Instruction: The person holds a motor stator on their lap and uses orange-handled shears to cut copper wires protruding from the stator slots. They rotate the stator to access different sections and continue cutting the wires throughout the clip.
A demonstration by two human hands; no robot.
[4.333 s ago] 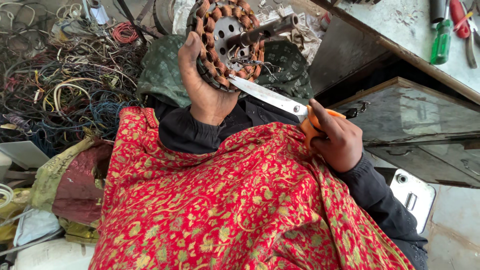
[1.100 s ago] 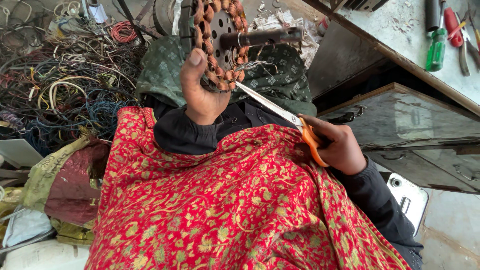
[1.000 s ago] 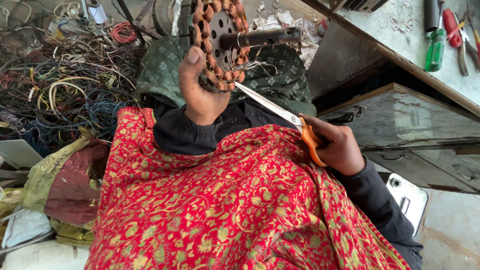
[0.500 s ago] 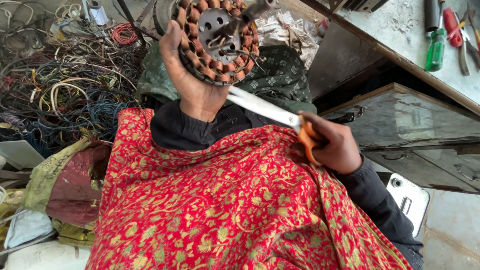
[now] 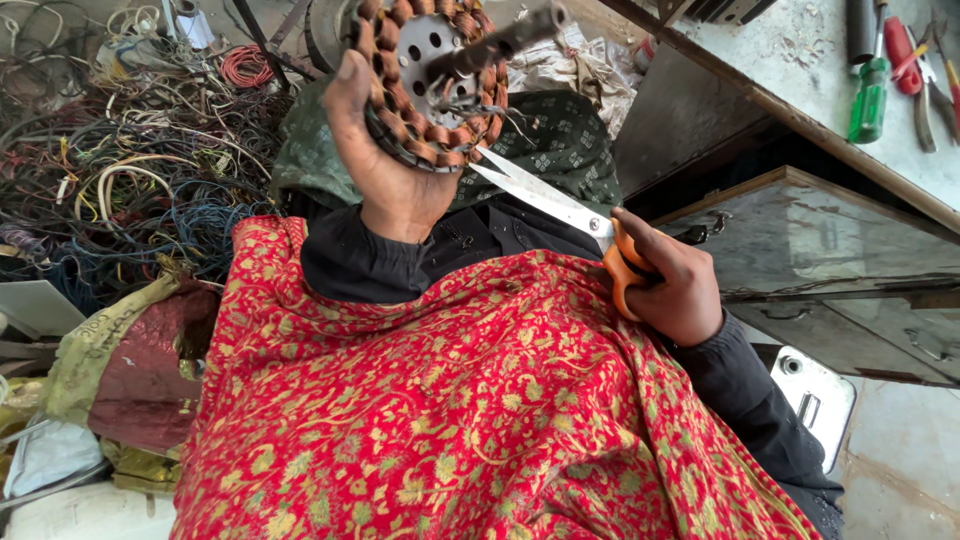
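Cluttered workshop: wire heap point(image 5: 120, 190) on the left, worktop point(image 5: 800, 60) with a screwdriver point(image 5: 868, 100) near its edge, drawers below. Red shawl point(image 5: 450, 420) over lap. Left hand point(image 5: 395, 170) clasps the stator point(image 5: 430, 85); right hand point(image 5: 670, 285) closed on scissors point(image 5: 560, 205), blades parted. Since half a second ago, stator tilted, shaft point(image 5: 500, 40) now pointing right.

wire tangle point(image 5: 120, 190) crowding left, bench point(image 5: 800, 130) right

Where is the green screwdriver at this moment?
In the head view, the green screwdriver lies at the upper right on the dusty workbench, beside red-handled pliers, far from both hands.
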